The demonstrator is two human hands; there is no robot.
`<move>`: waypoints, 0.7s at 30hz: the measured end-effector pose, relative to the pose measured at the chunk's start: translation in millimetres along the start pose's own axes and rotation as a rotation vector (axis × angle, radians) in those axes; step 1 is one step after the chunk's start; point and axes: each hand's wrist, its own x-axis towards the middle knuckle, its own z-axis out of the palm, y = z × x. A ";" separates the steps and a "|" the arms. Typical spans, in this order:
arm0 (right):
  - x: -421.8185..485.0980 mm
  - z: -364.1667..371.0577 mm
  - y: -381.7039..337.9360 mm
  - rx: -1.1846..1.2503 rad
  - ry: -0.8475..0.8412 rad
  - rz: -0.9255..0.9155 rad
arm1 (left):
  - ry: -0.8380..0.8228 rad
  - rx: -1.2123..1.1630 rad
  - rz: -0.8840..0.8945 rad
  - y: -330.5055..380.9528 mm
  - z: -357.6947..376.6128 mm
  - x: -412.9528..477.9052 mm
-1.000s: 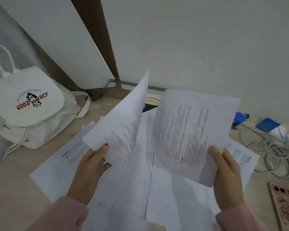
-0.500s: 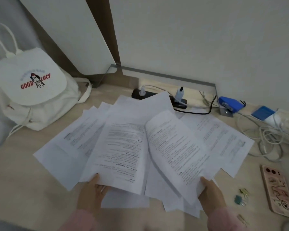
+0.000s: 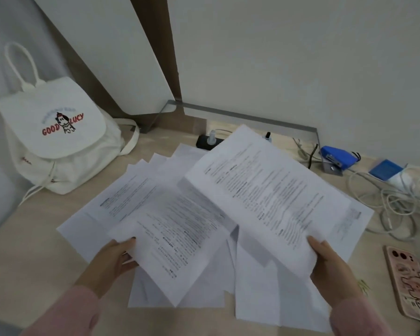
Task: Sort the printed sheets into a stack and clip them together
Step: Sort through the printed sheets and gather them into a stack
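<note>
Printed sheets [image 3: 131,200] lie fanned and overlapping across the middle of a pale wood desk [image 3: 34,251]. There are several, too layered to count exactly. Two more are lifted off the pile, one in each hand.

The left hand [image 3: 109,260] reaches in from the lower left in a pink sleeve. Its fingers pinch the lower left edge of the left sheet [image 3: 177,241], with the thumb on top, and the page tilts towards the camera. The right hand [image 3: 330,265], also in a pink sleeve, grips the lower right corner of the right sheet [image 3: 264,195]. This sheet is raised higher and overlaps the top of the left one (it could be more than one page; the edges do not show this). The print on every page is too blurred to read.

One white backpack [image 3: 51,141] marked "GOOD LUCY" stands at the desk's left rear. One black power strip [image 3: 205,141] is partly hidden behind the raised sheet. One blue stapler [image 3: 337,158] sits at the right rear, beside a tangle of white cables [image 3: 386,202]. One phone [image 3: 412,280] in a pink patterned case lies at the right edge, cut off by the frame. A small yellowish thing [image 3: 363,284] just beside the right wrist is too small to make out.
</note>
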 end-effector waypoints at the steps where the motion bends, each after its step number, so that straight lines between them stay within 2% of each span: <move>1: 1.5 2.4 -0.2 -0.061 -0.034 0.029 | -0.014 0.026 -0.009 3.6 -0.1 0.2; 5: 9.2 13.6 7.8 -0.385 -0.064 0.119 | 0.054 0.136 0.023 12.4 -4.5 5.9; 7: 14.7 21.7 16.5 -0.508 -0.061 0.137 | 0.138 0.124 0.054 12.3 -8.7 11.1; 10: 21.1 41.8 29.9 -0.655 -0.047 0.145 | 0.164 0.063 0.040 7.4 -8.4 17.5; 15: 39.3 81.3 43.2 -0.827 -0.073 0.055 | 0.153 0.053 0.000 -5.4 -1.4 24.1; 21: 61.3 124.7 52.4 -0.987 -0.202 -0.057 | 0.193 0.153 0.032 -12.8 -5.7 30.2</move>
